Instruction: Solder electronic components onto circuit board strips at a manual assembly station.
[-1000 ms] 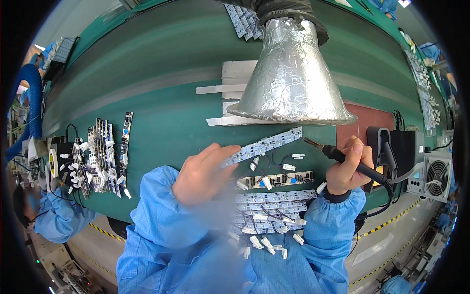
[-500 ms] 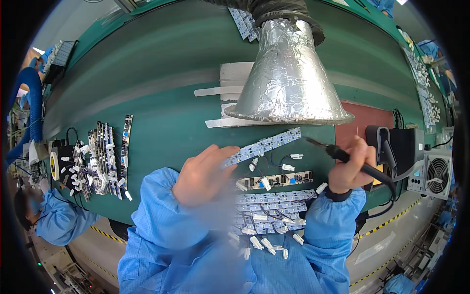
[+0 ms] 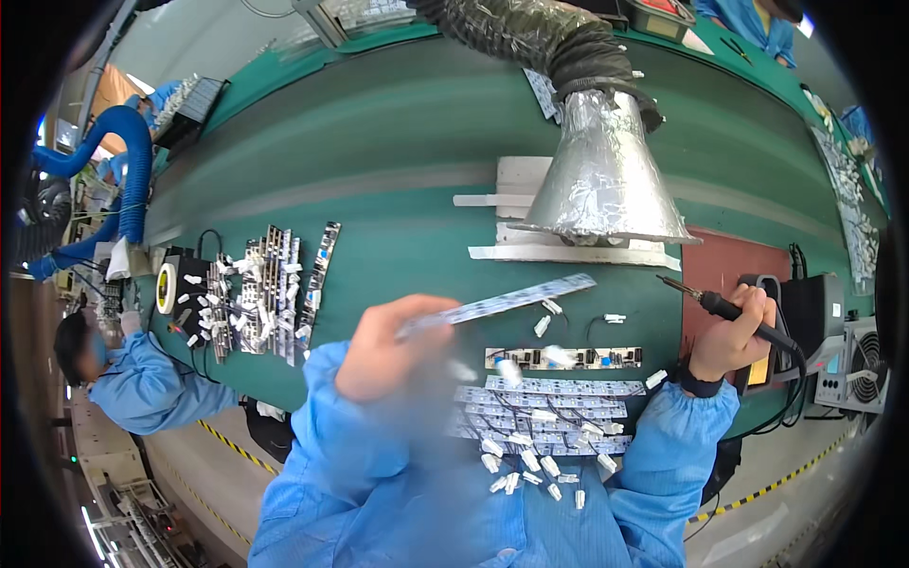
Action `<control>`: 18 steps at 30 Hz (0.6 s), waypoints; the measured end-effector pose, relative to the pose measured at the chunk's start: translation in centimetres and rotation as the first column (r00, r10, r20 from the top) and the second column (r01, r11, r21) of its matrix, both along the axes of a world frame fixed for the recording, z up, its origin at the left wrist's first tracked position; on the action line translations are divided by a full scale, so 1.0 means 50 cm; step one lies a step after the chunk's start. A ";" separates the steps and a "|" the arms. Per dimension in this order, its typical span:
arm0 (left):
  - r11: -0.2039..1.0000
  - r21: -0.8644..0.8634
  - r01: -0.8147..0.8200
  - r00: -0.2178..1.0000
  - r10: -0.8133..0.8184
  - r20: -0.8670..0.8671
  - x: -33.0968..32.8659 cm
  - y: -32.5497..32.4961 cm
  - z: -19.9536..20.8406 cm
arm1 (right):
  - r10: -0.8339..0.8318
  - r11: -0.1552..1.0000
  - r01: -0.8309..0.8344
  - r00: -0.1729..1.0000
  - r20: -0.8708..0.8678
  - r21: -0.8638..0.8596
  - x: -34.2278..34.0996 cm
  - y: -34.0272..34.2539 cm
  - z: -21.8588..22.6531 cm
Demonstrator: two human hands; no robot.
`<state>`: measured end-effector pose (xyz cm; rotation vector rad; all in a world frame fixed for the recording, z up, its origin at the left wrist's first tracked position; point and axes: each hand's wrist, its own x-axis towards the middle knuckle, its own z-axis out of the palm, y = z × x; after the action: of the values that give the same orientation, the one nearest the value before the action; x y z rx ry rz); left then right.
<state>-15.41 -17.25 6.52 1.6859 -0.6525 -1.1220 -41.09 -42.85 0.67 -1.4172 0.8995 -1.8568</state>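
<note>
Between the fingers of my left hand (image 3: pixel 388 346) is one end of a long, narrow LED circuit board (image 3: pixel 521 297), raised above the green mat and tilted up to the right. White connectors on wires hang near it. My right hand (image 3: pixel 734 336) grips a soldering iron (image 3: pixel 717 305), its tip pointing up-left, apart from the board. Below the raised board lies a single strip board (image 3: pixel 568 358) with dark and blue parts. Closer to my body, several LED boards (image 3: pixel 568 412) with wired white connectors lie in a stack. A blurred patch covers part of my left forearm.
A foil-covered fume hood (image 3: pixel 611 180) on a flexible duct hangs over a white block (image 3: pixel 521 175). Several boards with connectors (image 3: pixel 256 293) lie at left, beside a tape roll (image 3: pixel 167 288). Soldering equipment (image 3: pixel 805 312) stands at right by a reddish mat (image 3: pixel 710 275). A co-worker (image 3: pixel 147 369) sits at far left.
My view has shifted, so the bench appears further right and lower. The held board has turned more edge-on, and the soldering iron's tip is farther from its end.
</note>
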 end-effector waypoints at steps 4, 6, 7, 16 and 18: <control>0.956 -0.146 -0.255 0.934 0.283 0.219 0.021 0.090 -0.029 | -0.026 1.000 0.026 1.000 0.011 0.006 0.019 0.013 0.019; 0.919 -0.211 -0.334 0.887 0.382 0.260 0.025 0.087 -0.060 | 0.026 1.000 -0.026 1.000 0.005 -0.007 0.021 0.011 0.018; 0.874 -0.267 -0.406 0.830 0.475 0.292 0.029 0.085 -0.080 | 0.036 0.999 -0.036 0.999 -0.003 -0.009 0.024 0.011 0.018; 0.896 -0.010 0.445 0.517 -0.248 0.820 -0.043 -0.036 -0.052 | 0.075 0.997 -0.074 0.997 -0.020 0.031 0.020 0.019 0.008; 0.829 0.013 0.559 0.544 -0.379 0.748 -0.054 -0.059 -0.059 | 0.020 1.000 -0.020 1.000 -0.002 0.011 0.029 0.022 0.021</control>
<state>-18.11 -20.21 3.59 1.7699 -1.7874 -0.6151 -39.65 -41.75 1.70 -1.4164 0.8923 -1.8333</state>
